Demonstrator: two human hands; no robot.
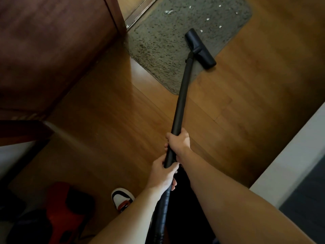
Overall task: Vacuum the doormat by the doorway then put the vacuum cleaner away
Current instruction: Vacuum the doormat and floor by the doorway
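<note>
Both hands wrapped around the black vacuum wand point(182, 95): right hand point(179, 140) higher up at centre frame, left hand point(164, 175) just below it where wand meets ribbed hose point(162, 208). Floor head point(200, 48) sits at the near edge of the grey doormat point(158, 50), upper centre, partly over wood floor point(123, 120). White scraps point(168, 12) dot the mat's far side (top of frame). Red vacuum body point(61, 205) lower left, blurred. Sneaker point(121, 199) beside it.

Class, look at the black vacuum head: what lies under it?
The vacuum head rests mostly on the grey doormat, its near end over the wooden floor. Any white scraps beneath it are covered from view.
</note>
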